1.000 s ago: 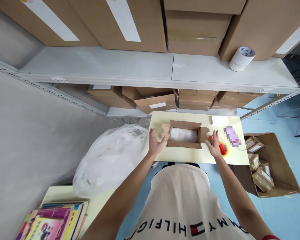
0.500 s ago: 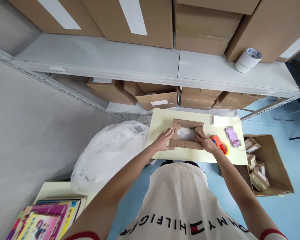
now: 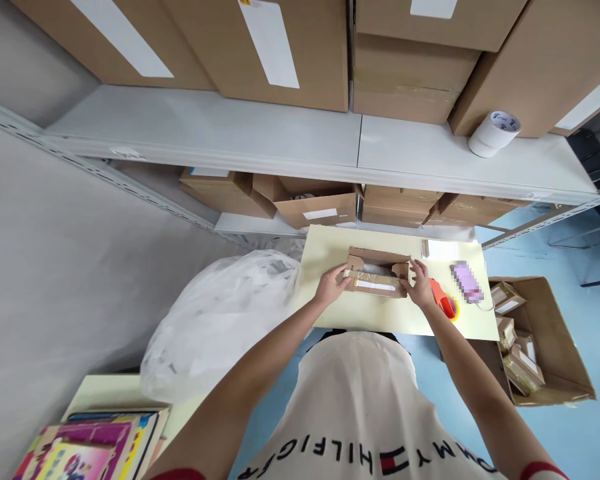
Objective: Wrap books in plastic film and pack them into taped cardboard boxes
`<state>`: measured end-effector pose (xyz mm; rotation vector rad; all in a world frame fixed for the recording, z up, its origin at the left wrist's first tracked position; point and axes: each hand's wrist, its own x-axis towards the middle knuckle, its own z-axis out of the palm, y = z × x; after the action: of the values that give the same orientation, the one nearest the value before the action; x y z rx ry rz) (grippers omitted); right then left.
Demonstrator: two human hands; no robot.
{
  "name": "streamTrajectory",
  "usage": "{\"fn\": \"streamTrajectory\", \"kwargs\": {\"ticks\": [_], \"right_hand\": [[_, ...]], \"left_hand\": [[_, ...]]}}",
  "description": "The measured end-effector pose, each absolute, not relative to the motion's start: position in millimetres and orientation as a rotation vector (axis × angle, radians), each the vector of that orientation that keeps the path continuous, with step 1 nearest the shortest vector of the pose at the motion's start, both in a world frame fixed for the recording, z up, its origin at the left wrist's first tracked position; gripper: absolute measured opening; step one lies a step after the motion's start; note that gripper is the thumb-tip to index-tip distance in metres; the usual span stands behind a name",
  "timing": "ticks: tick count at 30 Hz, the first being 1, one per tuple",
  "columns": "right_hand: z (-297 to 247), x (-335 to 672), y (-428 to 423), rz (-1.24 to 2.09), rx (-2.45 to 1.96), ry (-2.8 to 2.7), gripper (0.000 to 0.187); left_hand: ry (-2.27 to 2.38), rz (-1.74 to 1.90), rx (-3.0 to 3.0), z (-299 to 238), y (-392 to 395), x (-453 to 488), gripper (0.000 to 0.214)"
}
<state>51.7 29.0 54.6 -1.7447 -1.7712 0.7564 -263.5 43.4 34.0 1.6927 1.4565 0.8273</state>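
Note:
A small cardboard box (image 3: 373,291) lies on the pale yellow table (image 3: 325,247). Its near flap stands folded up and inward, showing a white label strip and clear tape, while the far flap is still raised. Between the flaps a little whitish content is visible. My left hand (image 3: 332,284) grips the box's left end, thumb on the near flap and fingers at the side. Around the right end, my right hand (image 3: 419,285) holds the corner with thumb and fingers. An orange tape dispenser (image 3: 444,299) sits just right of my right hand.
A pixelated purple phone (image 3: 467,281) and a white stack of labels (image 3: 440,249) lie at the table's right. Shelves (image 3: 305,143) with cartons stand ahead. A white plastic bag (image 3: 220,320) bulges on the left; an open carton (image 3: 563,340) holding small boxes is at right.
The near flap has swung up from lying outward, and its labelled side now shows. Both hands have shifted onto the box's ends. The view has tilted slightly upward.

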Motion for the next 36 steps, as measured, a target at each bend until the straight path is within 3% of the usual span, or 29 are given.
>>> {"fn": "streamTrajectory", "kwargs": {"ticks": [2,3,7,9,16,22,27,32,36], "right_hand": [[54.2,51.8,40.8,0.787,-1.707,-1.759,0.084],[55.6,53.7,44.9,0.815,-1.673,-1.806,0.085],[64.0,64.2,45.1,0.853,-1.564,-2.119,0.048],[66.2,64.7,38.9,0.833,-1.554,-2.212,0.038],[63.5,58.5,16.0,0.729,-1.646,-2.14,0.046],[36.0,109.0,-42.8,0.461,-2.345,-1.489,0.062],[17.2,123.5,-53.5,0.676,-2.395,-1.372,0.041],[64.7,130.0,-27.5,0.662,-2.25,-1.314,0.044],[122.2,109.2,5.0,0.767,-1.853,-1.467,0.045]], "left_hand": [[1.508,0.85,1.564,32.4,43.1,-259.1,0.048],[1.519,0.841,1.518,31.9,42.2,-258.0,0.05],[1.585,0.791,1.516,36.1,32.8,-258.5,0.06],[1.641,0.762,1.693,44.6,27.4,-257.4,0.065],[1.322,0.211,2.493,79.0,30.2,-225.7,0.068],[1.308,0.05,2.478,69.8,27.9,-214.6,0.084],[1.323,0.118,2.426,62.4,24.5,-215.5,0.09],[1.28,0.125,2.414,58.9,19.2,-218.4,0.088],[1.267,0.151,2.421,57.9,9.0,-220.4,0.086]]}}
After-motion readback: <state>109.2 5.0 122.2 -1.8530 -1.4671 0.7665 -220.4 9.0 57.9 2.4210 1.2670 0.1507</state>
